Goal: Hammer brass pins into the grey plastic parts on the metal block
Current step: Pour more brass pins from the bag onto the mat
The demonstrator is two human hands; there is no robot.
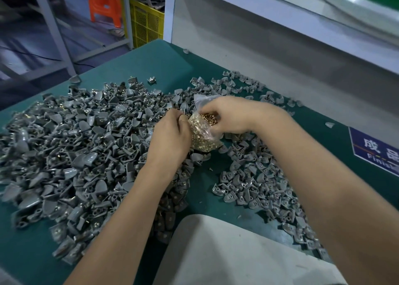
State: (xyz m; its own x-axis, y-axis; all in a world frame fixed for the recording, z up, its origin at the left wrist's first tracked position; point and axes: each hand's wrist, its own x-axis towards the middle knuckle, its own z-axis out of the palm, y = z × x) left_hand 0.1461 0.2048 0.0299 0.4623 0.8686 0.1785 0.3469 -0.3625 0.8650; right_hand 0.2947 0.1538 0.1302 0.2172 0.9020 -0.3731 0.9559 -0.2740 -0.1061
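Brass pins (203, 131) bag, 2 hands.

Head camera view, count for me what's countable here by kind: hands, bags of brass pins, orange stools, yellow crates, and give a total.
Hands: 2, left hand and right hand, both gripping the bag
Clear bag of brass pins: 1
Orange stool: 1
Yellow crate: 1
Total: 5
Grey plastic parts lie heaped, too many to count.
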